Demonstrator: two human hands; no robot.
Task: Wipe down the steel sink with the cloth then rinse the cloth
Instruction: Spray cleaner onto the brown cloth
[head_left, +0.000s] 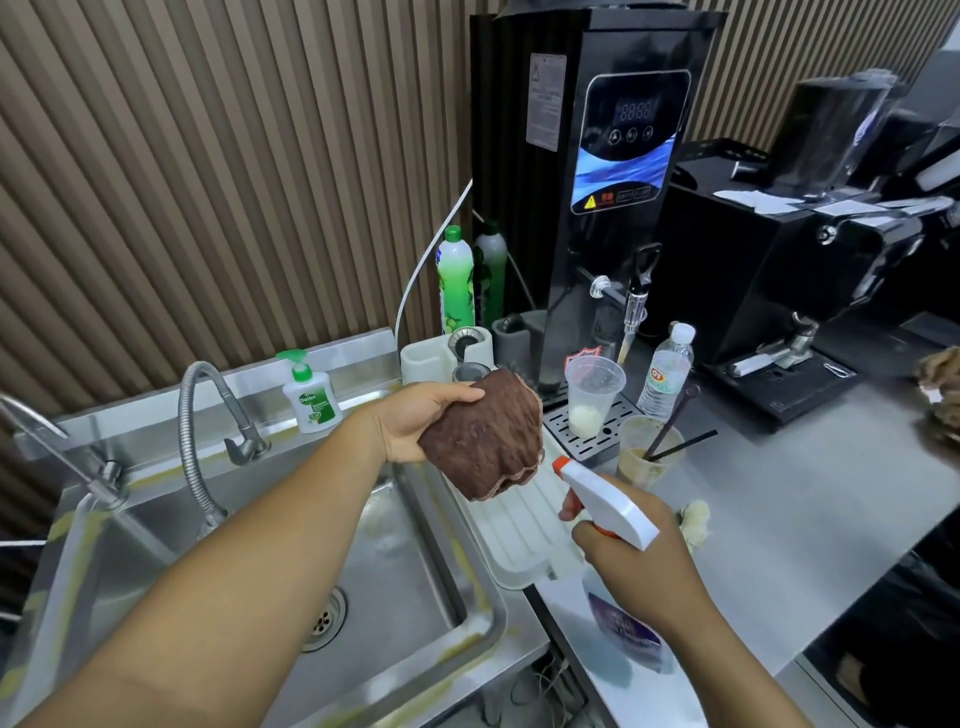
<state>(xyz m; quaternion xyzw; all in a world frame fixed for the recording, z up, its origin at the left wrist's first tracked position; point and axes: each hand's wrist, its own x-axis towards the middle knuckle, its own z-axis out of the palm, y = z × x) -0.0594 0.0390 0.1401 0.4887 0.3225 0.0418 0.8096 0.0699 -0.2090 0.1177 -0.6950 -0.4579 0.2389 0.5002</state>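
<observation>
The right hand (641, 577) is nearest the camera, fingers curled round the neck of a white spray bottle (608, 501) held just above the steel counter (810, 499); the orange nozzle points toward the cloth. To the left, the steel sink (395, 561) occupies the lower left of the view, with its round drain (324, 618) exposed in the basin floor. A white ribbed tray (524, 530) lies on the counter against the right rim of the sink. The left hand (415, 421) is extended over that rim and grips the brown cloth (483, 441), which is bunched and hangs in the air above the tray, touching neither sink nor counter. Behind the cloth, a clear cup (592, 397) holding a little white liquid stands on a drip grille, with a second cup (647, 449) containing black straws beside it and a water bottle (667, 371) just behind. At the sink's rear ledge are a flexible faucet (197, 431) and a pump soap bottle (310, 400). Farther back stand a green detergent bottle (455, 280) and a tall black water boiler (613, 182) against the slatted wall.
</observation>
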